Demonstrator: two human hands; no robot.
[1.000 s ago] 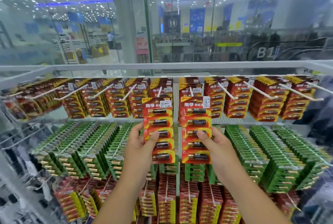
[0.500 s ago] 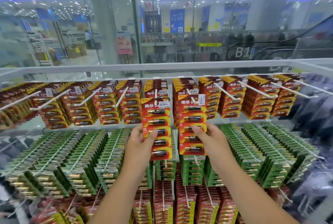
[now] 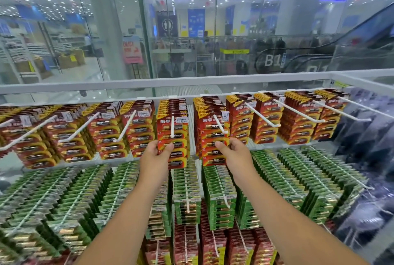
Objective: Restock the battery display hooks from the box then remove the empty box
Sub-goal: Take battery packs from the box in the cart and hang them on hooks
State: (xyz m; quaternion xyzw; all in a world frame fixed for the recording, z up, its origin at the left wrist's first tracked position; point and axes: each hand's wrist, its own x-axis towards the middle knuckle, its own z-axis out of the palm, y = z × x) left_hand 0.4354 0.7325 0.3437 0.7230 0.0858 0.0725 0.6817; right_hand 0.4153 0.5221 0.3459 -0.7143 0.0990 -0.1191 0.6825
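- left hand (image 3: 156, 153), centre of frame: thumb over the front, fingers behind a stack of red battery packs (image 3: 173, 136); gripping the lower half.
- right hand (image 3: 231, 153), just right of centre: thumb across the front of a second red stack (image 3: 213, 136), fingers curled behind.
- both stacks threaded on adjacent white hooks (image 3: 172, 126) in the top row, hook tips poking out in front.
- more red packs along that row, left and right, on longer hooks.
- green packs (image 3: 215, 196) filling the middle row below; further red packs at the bottom edge.
- white rack rail (image 3: 149, 83) across mid-frame; glass wall above it.
- box not seen.
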